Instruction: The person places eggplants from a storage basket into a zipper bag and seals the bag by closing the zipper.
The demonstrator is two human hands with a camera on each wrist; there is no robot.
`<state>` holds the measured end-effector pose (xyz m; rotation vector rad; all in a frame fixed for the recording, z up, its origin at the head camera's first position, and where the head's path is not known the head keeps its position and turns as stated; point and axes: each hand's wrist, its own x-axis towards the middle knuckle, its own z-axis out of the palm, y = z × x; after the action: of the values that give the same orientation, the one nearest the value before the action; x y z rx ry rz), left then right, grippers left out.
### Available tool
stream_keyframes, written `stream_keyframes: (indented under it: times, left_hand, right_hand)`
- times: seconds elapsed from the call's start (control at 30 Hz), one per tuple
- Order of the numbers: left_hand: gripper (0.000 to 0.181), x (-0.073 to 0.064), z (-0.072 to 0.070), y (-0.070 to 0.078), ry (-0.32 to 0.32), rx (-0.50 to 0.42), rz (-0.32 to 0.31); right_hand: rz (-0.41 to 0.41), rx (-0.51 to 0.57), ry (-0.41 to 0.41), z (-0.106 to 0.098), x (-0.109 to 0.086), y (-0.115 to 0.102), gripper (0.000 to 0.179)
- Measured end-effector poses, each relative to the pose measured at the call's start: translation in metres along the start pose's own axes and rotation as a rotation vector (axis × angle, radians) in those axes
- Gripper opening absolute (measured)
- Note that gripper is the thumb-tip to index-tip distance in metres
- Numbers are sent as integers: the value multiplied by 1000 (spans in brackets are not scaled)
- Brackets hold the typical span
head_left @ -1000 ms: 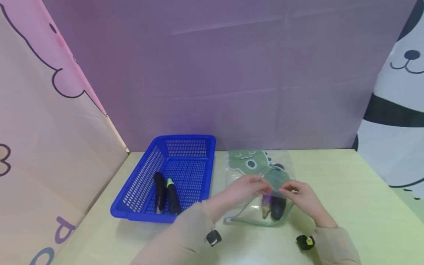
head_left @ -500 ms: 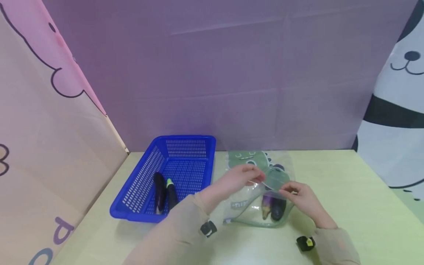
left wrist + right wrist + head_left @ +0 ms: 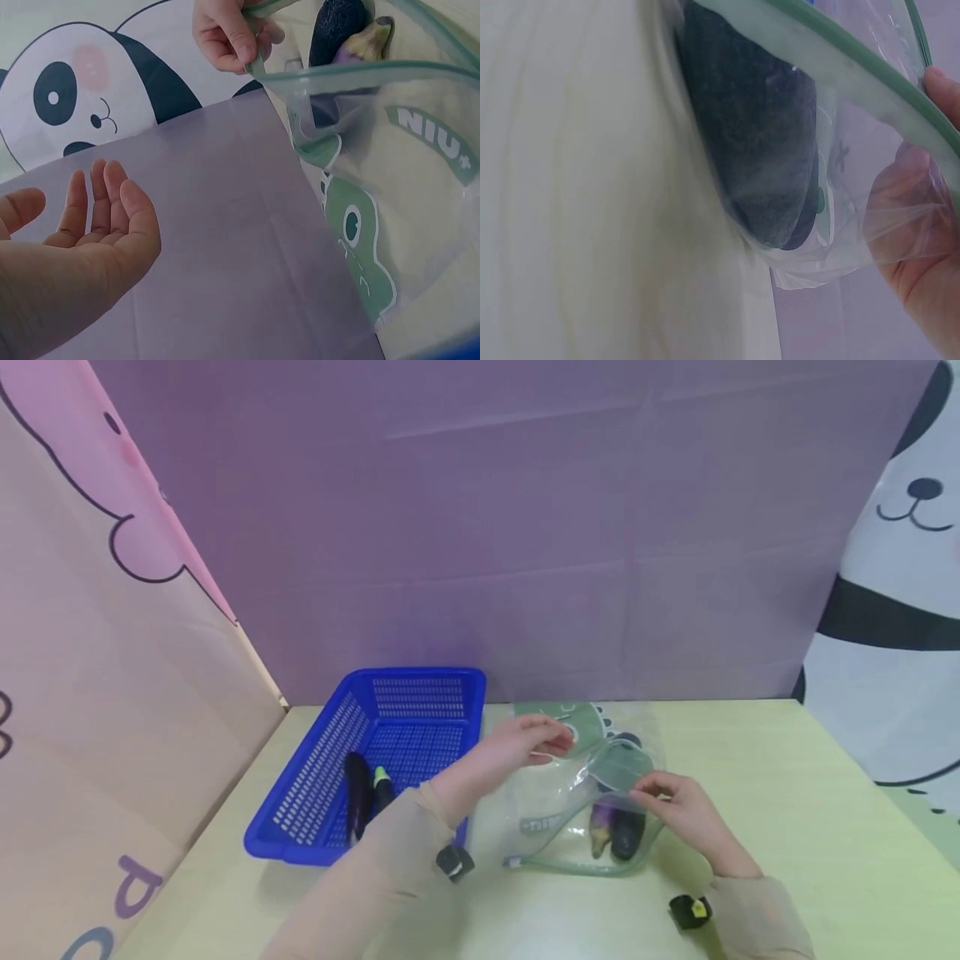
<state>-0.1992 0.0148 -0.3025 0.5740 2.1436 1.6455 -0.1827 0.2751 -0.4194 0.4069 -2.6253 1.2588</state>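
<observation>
My left hand (image 3: 528, 739) hovers above the left part of a clear zip bag (image 3: 540, 802), with fingers loosely bent and nothing in them; the left wrist view shows its palm (image 3: 105, 240). At the bag's right side my right hand (image 3: 678, 802) pinches the edge of its mouth, near the green zip strip (image 3: 360, 75). Printed on the bag are a green dinosaur and "NIU+". Inside lie a purple eggplant (image 3: 601, 831) with a tan stem end and a dark oblong vegetable (image 3: 750, 127), side by side. The bag's mouth gapes in the left wrist view.
Left of the bag stands a blue plastic basket (image 3: 480, 727). In it lie a dark eggplant (image 3: 358, 789) and another dark one with a light green end (image 3: 383, 787), partly hidden by my left sleeve. A purple cloth (image 3: 480, 527) rises behind the table (image 3: 750, 760).
My left hand has let go of the bag's edge beside my right hand and moved left and slightly away. My right hand keeps its pinch on the bag in the same place.
</observation>
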Motion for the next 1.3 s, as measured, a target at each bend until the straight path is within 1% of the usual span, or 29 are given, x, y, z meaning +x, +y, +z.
stream_keyframes:
  times: [0.1,0.17,0.27,0.37,0.47,0.6,0.67,0.77,0.83,0.93,1.1,1.3]
  left_hand:
    - [35,0,-7,1,3,-52,-9]
    - [35,0,-13,2,12,-108,-9]
    - [36,1,-23,4,44,-186,-3]
    - [37,2,-31,4,76,-235,-9]
    - [38,3,-38,2,98,-286,-41]
    - [39,8,-46,-6,130,-357,-81]
    - [39,10,-50,-10,155,-373,-89]
    - [40,12,-56,-16,196,-367,-90]
    - [39,12,-60,-19,227,-370,-91]
    - [38,11,-67,-25,266,-400,-103]
    - [37,12,-81,-32,303,-479,-112]
    - [40,12,-95,-43,355,-514,-135]
  right_hand:
    - [1,3,-3,1,0,0,8]
    - [-1,5,-3,1,0,1,8]
    - [-2,5,0,1,0,1,7]
    - [-7,3,4,1,0,1,7]
    - [-18,0,9,1,-1,0,7]
    - [-33,2,16,1,-1,-1,6]
    - [-33,-1,14,1,-1,-1,6]
    - [-33,0,10,1,-1,0,6]
    - [-31,-3,9,2,-1,0,6]
    - [-30,-2,13,3,-1,0,6]
    - [-14,-5,12,3,-2,1,6]
    - [4,-19,6,2,-1,1,7]
